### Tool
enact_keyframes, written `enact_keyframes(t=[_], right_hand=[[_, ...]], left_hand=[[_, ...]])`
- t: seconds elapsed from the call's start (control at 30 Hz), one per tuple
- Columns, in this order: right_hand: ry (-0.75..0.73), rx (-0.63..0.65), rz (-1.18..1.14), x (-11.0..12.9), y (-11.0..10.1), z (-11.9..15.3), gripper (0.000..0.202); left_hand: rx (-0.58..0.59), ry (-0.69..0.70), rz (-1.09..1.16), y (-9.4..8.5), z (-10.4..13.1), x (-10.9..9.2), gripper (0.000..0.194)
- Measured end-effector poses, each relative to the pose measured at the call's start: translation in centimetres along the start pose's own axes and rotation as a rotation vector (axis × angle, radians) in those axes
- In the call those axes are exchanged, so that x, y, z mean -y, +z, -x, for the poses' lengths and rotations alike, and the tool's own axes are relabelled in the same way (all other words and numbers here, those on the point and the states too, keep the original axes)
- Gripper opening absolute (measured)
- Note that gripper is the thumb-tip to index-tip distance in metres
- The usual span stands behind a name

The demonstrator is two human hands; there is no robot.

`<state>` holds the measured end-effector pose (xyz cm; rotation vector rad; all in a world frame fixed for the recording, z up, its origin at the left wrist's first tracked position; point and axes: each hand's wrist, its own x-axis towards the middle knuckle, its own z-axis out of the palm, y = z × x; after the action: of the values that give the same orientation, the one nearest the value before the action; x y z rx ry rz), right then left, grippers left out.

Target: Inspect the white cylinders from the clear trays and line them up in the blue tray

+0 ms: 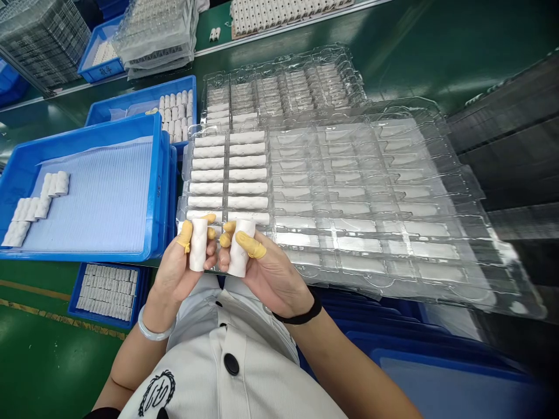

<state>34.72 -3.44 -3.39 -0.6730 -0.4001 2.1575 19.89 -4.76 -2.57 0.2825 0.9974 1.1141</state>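
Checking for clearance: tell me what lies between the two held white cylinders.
Fingertips of the left hand and right hand, some yellow-covered, as the head view shows.

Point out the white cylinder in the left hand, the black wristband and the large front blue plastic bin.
White cylinder [198, 245] in the left hand [173, 278]: head view, middle of its side.
Black wristband [308, 315]: head view, its outer surface.
Large front blue plastic bin [154, 189]: head view, right wall.
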Motion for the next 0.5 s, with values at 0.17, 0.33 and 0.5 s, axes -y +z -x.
enact_keyframes(t=[0.17, 0.33, 0.5], right_hand=[[0.055, 0.026, -0.076, 0.31, 0.25, -0.03, 0.037], [0.055, 0.007, -0.11, 0.62, 0.46, -0.01, 0.035], [0.043, 0.018, -0.112, 0.58, 0.17, -0.17, 0.034]], left_hand=[[0.022, -0.08, 0.069, 0.05, -0.32, -0.33, 0.044], [-0.096, -0.116, 0.118, 0.56, -0.4, -0.63, 0.05], [-0.106, -0.12, 0.179, 1.01, -0.26, -0.89, 0.054]])
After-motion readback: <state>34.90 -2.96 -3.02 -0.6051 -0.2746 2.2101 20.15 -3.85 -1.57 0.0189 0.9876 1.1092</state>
